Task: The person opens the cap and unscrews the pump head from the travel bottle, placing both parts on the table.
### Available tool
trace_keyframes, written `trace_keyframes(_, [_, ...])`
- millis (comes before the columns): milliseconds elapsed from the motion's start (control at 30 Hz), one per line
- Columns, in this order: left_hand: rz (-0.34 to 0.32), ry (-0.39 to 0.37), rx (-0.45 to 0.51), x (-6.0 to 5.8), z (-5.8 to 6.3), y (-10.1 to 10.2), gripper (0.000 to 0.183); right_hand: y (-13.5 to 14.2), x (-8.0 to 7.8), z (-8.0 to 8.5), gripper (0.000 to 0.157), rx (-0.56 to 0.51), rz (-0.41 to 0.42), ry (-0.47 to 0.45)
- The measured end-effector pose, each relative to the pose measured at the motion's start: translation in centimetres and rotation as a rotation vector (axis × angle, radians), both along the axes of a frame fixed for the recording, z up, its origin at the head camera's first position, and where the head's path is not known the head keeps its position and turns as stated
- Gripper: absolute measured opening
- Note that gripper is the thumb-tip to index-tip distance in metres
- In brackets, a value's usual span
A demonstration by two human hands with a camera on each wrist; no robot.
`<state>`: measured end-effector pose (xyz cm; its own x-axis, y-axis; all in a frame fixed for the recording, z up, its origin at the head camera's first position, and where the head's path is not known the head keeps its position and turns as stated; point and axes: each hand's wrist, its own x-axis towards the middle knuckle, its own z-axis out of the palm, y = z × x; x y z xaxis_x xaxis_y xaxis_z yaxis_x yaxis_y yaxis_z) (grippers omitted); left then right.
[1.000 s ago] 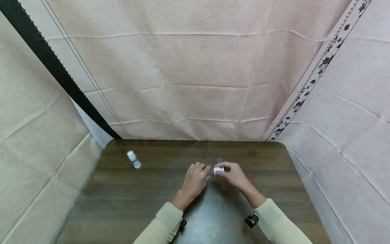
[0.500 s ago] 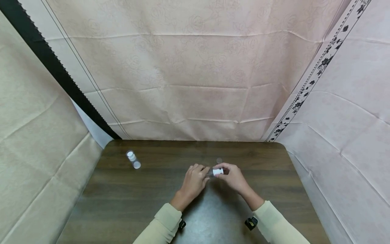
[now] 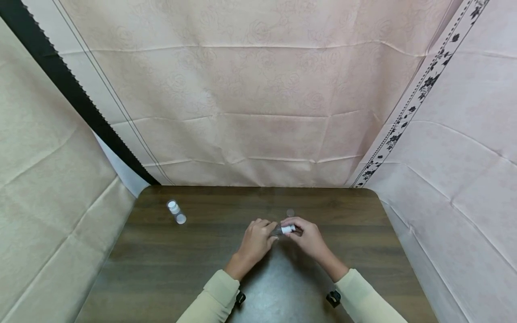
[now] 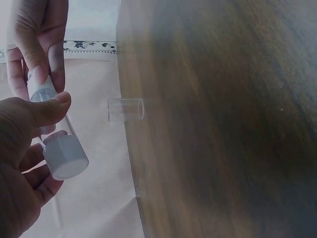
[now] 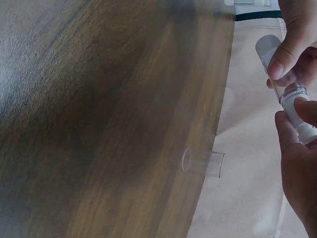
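Both hands share one small cylindrical bottle (image 3: 284, 229), clear in the body with a white neck section and a pale solid base (image 4: 67, 161), and the sharing seems to be for steadiness: each hand has its own end. The left hand (image 3: 256, 237) wraps the clear body, its thumb across the near side and its fingers beneath, so the base pokes out past them uncovered. The right hand (image 3: 307, 236) pinches the white neck section (image 5: 295, 110) between thumb and fingertips — a lighter hold, which probably suits a short, narrow part. The bottle is above the brown wood-grained tabletop (image 3: 181, 269), tilted, in front of the person; held clear of the surface, it leaves room for fingers all round. A transparent open-ended plastic cylinder (image 4: 125, 109) stands on end near the table's far edge, just beyond the hands, apart from both; it looks set aside within easy reach. Well off to the left is a second clear bottle with a white top (image 3: 176, 211), touched by neither hand and out of the way of both — whether it stands or lies, I cannot tell.
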<state>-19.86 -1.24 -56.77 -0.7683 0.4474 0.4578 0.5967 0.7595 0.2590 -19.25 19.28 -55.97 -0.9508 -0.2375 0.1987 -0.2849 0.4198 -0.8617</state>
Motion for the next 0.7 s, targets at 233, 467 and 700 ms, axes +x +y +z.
trace_keyframes(233, [0.011, -0.010, 0.021, -0.21, 0.09, 0.04, 0.035, -0.41, 0.25, 0.21, 0.028, -0.001, 0.009, 0.096])
trace_keyframes(467, [0.028, -0.009, -0.001, -0.22, 0.41, 0.03, 0.036, -0.20, -0.09, -0.19, 0.041, 0.023, 0.025, 0.140])
trace_keyframes(700, [0.037, 0.035, -0.036, -0.23, 0.29, -0.06, 0.037, 0.06, -0.04, 0.21, 0.060, 0.019, 0.007, 0.082])
